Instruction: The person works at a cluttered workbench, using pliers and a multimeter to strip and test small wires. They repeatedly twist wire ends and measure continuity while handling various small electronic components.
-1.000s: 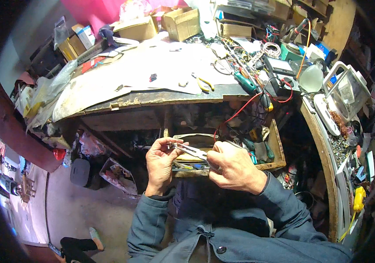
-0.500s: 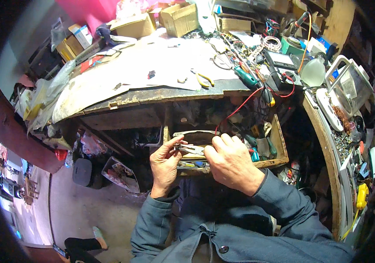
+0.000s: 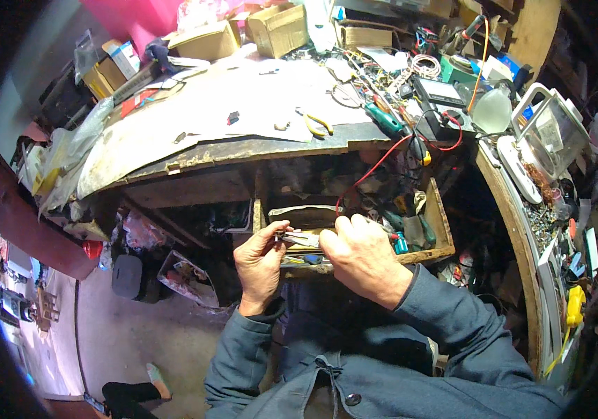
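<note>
Over the pulled-out drawer (image 3: 444, 222) my two hands work close together. My right hand (image 3: 368, 262) is closed around a pair of pliers (image 3: 304, 239); their silvery jaws point left and the handles are hidden in my fist. My left hand (image 3: 259, 269) pinches a small metal piece (image 3: 283, 234) between thumb and fingers, right at the jaw tips. Its exact kind is too small to make out. A red test lead (image 3: 375, 167) hangs from the bench down behind my right hand; whether it touches the hand I cannot tell.
Yellow-handled pliers (image 3: 316, 124) and a green-handled screwdriver (image 3: 384, 119) lie on the bench. A meter (image 3: 440, 94) stands right of them. Hand tools fill the drawer's right side. Cluttered shelving runs along the right. On the left floor, another person's leg (image 3: 131, 392) shows.
The whole view has shifted slightly. Both hands keep their grips over the drawer, with the pliers' jaws still at the small metal piece.
</note>
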Tool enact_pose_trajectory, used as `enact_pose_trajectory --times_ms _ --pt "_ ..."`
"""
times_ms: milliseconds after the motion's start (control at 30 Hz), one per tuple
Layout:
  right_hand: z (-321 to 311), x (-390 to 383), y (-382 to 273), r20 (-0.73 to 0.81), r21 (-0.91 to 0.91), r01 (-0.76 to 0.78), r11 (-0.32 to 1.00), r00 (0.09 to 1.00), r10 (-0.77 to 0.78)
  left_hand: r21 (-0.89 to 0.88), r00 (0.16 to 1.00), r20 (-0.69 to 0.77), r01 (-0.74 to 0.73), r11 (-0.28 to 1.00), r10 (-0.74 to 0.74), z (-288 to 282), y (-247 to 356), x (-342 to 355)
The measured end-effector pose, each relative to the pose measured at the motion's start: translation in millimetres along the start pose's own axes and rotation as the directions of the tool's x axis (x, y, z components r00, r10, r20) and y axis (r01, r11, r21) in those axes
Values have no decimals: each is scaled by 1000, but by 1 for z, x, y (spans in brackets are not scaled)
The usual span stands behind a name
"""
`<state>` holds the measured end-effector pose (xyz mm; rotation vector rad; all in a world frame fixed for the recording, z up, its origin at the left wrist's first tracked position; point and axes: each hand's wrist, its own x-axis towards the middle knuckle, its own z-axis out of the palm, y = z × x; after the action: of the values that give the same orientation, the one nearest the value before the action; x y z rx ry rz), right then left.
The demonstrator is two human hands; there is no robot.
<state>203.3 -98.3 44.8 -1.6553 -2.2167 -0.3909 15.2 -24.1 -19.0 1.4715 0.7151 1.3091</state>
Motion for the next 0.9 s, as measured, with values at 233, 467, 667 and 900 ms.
enact_pose_trajectory --times_ms 233,467,667,900 --pt "-2 -2 -1 54 8 -33 999 998 33 39 1000 7 -16 999 16 -3 -2 -1" --pt "-3 -5 -1 21 84 -63 994 998 62 44 999 9 -38 998 37 1 3 2" --pt "-22 2 19 45 150 -15 989 999 8 -95 997 -29 67 993 -70 8 -1 8" --pt "-30 38 87 -135 171 -217 961 961 240 -249 972 22 232 940 -234 6 -4 20"
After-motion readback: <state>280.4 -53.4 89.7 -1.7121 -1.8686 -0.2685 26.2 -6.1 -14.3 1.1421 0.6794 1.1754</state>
